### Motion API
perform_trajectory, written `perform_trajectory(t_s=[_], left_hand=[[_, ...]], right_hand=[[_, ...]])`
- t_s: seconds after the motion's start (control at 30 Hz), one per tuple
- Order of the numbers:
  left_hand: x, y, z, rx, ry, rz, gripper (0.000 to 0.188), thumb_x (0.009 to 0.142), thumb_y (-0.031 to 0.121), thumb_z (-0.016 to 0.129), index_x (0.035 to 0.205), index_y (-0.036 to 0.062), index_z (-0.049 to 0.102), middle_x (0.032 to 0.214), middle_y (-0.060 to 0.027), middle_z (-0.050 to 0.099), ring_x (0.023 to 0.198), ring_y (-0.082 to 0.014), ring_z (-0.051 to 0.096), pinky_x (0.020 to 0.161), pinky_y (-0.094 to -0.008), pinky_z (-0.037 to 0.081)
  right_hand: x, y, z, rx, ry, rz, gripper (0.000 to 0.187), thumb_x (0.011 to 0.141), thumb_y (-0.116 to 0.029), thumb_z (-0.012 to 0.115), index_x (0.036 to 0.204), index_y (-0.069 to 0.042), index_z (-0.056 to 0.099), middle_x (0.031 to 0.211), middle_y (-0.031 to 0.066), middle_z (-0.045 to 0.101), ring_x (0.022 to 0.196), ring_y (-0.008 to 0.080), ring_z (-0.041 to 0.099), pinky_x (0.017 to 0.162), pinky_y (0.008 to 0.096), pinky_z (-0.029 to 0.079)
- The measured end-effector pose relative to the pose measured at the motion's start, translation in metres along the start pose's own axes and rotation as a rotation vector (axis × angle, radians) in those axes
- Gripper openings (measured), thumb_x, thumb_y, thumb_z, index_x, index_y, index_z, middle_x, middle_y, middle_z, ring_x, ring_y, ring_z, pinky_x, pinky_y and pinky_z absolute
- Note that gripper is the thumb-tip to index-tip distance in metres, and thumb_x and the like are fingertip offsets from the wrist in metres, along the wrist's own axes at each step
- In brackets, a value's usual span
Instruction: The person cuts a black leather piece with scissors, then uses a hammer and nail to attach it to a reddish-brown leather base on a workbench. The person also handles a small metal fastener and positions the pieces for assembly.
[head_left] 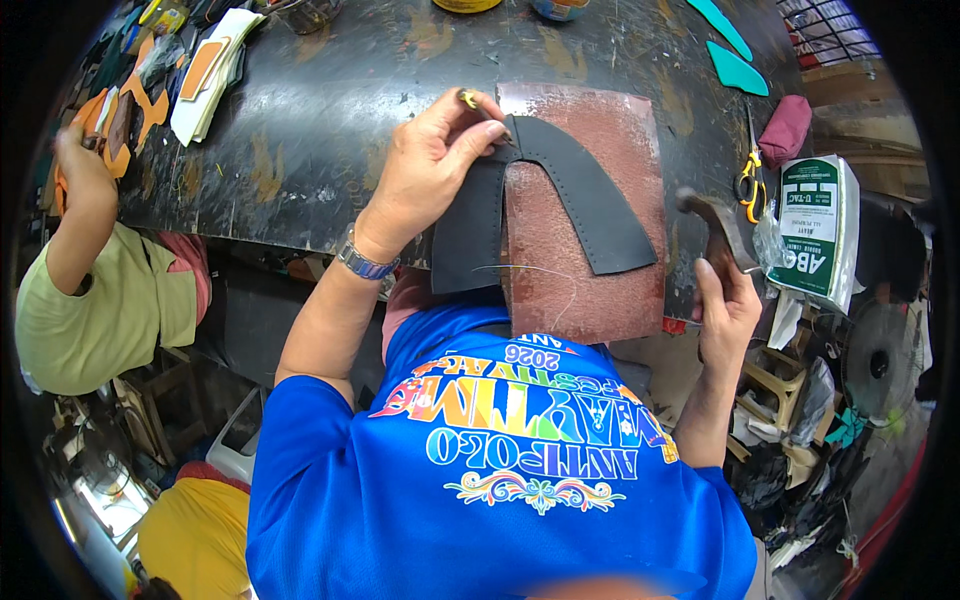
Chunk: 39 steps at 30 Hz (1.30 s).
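A black, arch-shaped piece of leather-like material [590, 190] has rows of small holes along its edges. Part of it lies on a worn reddish-brown board [625, 130] on the dark table, close in front of me. My left hand [435, 155] pinches a slim awl-like tool with a yellow end [467, 98], its lower end at the top of the arch. Off to the right, my right hand [725, 305] is closed round a hammer [725, 230], raised beside the board. A thin pale thread [545, 270] curls over the board's near part.
Yellow-handled scissors [750, 187], a pink pouch [785, 130] and a white-and-green package [815, 225] sit at right. Teal cut pieces [737, 70] lie at far right. White and orange patterns [212, 80] are at far left, near another person's hand [85, 165].
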<state>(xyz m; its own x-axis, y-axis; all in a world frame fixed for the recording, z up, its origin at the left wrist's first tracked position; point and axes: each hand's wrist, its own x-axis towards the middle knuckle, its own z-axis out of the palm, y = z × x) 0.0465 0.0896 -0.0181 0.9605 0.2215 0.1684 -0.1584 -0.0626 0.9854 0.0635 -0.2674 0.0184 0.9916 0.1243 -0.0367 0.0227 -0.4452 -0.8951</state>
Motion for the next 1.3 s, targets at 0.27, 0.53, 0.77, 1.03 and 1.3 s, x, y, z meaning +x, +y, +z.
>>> perform_trajectory(t_s=[0.27, 0.53, 0.77, 1.03, 1.3], left_hand=[[0.008, -0.004, 0.004, 0.164, -0.069, 0.025, 0.010, 0.100, 0.007, 0.059, 0.107, 0.0001, 0.062, 0.096, -0.0027, 0.067, 0.091, -0.0084, 0.064, 0.082, -0.0236, 0.053], [0.009, 0.003, 0.001, 0.256, -0.135, 0.059, 0.010, 0.099, 0.006, 0.059, 0.107, 0.0009, 0.062, 0.093, -0.0042, 0.068, 0.088, -0.0099, 0.065, 0.078, -0.0243, 0.053], [0.014, 0.010, -0.002, 0.451, -0.218, 0.224, 0.013, 0.095, 0.007, 0.062, 0.108, 0.0040, 0.060, 0.089, -0.0120, 0.068, 0.083, -0.0210, 0.069, 0.074, -0.0322, 0.052], [0.025, 0.008, -0.003, 0.549, -0.305, 0.304, 0.012, 0.095, 0.008, 0.062, 0.106, 0.0038, 0.059, 0.089, -0.0173, 0.067, 0.085, -0.0353, 0.068, 0.073, -0.0370, 0.052], [0.018, 0.004, 0.002, 0.616, -0.275, 0.369, 0.013, 0.094, 0.008, 0.062, 0.106, 0.0022, 0.058, 0.093, -0.0193, 0.067, 0.088, -0.0387, 0.066, 0.074, -0.0406, 0.053]], right_hand=[[0.028, -0.054, 0.074, -0.312, -0.345, -0.419, 0.039, 0.091, -0.006, 0.065, 0.129, -0.003, 0.059, 0.111, 0.0214, 0.066, 0.103, 0.0359, 0.065, 0.087, 0.0393, 0.051], [0.027, -0.054, 0.073, -0.370, -0.351, -0.390, 0.030, 0.093, -0.007, 0.065, 0.122, 0.001, 0.061, 0.092, 0.0182, 0.066, 0.082, 0.0267, 0.065, 0.078, 0.0352, 0.050], [0.028, -0.055, 0.073, -0.355, -0.354, -0.358, 0.032, 0.093, -0.009, 0.065, 0.124, 0.001, 0.061, 0.092, 0.0182, 0.067, 0.081, 0.0256, 0.065, 0.078, 0.0350, 0.050], [0.037, -0.067, 0.068, -0.454, -0.416, -0.248, 0.039, 0.093, -0.011, 0.067, 0.129, 0.002, 0.058, 0.093, 0.0155, 0.068, 0.080, 0.0170, 0.064, 0.076, 0.0304, 0.051], [0.039, -0.102, 0.061, 0.341, -0.246, -0.355, 0.045, 0.098, -0.002, 0.060, 0.142, 0.000, 0.050, 0.070, -0.0040, 0.050, 0.056, -0.0005, 0.040, 0.047, 0.0149, 0.029]])
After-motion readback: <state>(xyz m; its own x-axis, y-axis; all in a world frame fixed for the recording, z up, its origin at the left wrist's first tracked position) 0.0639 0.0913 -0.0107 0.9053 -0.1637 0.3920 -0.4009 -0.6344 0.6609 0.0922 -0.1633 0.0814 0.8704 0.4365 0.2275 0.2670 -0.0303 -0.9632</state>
